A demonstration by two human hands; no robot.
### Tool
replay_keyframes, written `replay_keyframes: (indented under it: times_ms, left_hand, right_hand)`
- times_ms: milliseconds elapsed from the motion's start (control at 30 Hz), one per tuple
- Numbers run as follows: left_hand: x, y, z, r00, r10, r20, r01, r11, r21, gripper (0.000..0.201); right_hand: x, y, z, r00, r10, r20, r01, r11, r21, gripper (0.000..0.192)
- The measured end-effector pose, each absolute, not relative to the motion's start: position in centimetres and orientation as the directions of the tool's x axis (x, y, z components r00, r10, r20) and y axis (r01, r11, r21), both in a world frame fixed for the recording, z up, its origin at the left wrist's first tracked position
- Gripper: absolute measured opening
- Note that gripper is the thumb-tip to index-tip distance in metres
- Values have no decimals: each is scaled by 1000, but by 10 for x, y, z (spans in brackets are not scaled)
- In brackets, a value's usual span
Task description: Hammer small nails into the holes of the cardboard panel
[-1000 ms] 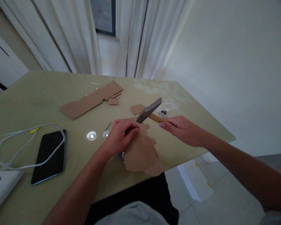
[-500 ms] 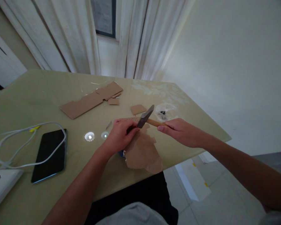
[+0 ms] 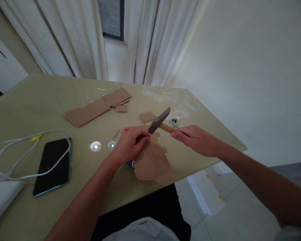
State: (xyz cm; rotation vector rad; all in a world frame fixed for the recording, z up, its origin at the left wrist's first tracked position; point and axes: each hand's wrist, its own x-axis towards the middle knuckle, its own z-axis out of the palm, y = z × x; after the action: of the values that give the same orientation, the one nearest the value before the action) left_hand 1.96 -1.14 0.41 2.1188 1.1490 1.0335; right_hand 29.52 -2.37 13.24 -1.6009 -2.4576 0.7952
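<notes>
Head view: the right hand [image 3: 197, 140] has its fingers wrapped round the wooden handle of a hammer [image 3: 159, 121], whose metal head sits just beyond the left hand's [image 3: 129, 142] fingertips. Those left fingers are curled, thumb and forefinger nearly together; I cannot tell what, if anything, is pinched between them. A torn cardboard sheet [image 3: 153, 164] spreads below and to the right of them, and a perforated strip [image 3: 141, 127] shows just past their knuckles. Black bits [image 3: 174, 120] lie beyond the right fingers, on the worktop [image 3: 120, 190].

With the head this near the left fingertips, short, light taps seem safest, the striking face square and the thumb well back from it. A looser wrist and a grip lower on the handle would probably help control; the left fingers should keep the work from skidding.
</notes>
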Motion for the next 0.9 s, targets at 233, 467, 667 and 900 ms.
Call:
replay_keyframes:
  times_ms: [233, 467, 667, 900]
  left_hand:
    - [20, -11, 3, 359, 850, 385, 468, -521, 714, 17]
    - [18, -10, 4, 367, 827, 425, 413, -555, 722, 18]
    - [18, -9, 7, 394, 812, 431, 423, -577, 699, 17]
    - [19, -9, 4, 389, 824, 413, 449, -561, 695, 17]
  right_hand:
    - [294, -24, 126, -434, 874, -219, 832, 296, -469, 79]
    - [295, -26, 129, -398, 903, -163, 832, 281, -478, 79]
    - [293, -29, 119, -439, 873, -212, 835, 309, -455, 75]
    - [294, -32, 118, -405, 902, -148, 822, 288, -491, 75]
